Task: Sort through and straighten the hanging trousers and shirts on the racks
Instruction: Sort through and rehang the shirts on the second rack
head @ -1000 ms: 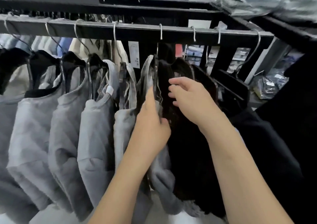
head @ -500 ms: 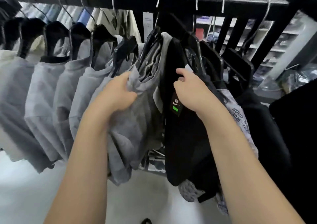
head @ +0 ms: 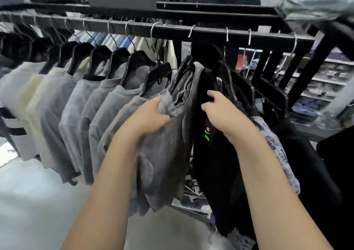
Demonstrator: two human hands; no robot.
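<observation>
left hand (head: 151, 115) grips grey shirt (head: 164, 154); right hand (head: 222, 112) grips black garment (head: 216, 165).

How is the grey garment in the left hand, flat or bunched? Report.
Bunched: the left hand grips a gathered fold near the top of the grey garment.

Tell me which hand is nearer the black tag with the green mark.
Right: right hand grips the black garment just above that tag; left hand holds grey fabric to its left.

Both arms fwd, bare; L hand (head: 151, 113) & R hand (head: 220, 112) fingers curled, gripping.
</observation>
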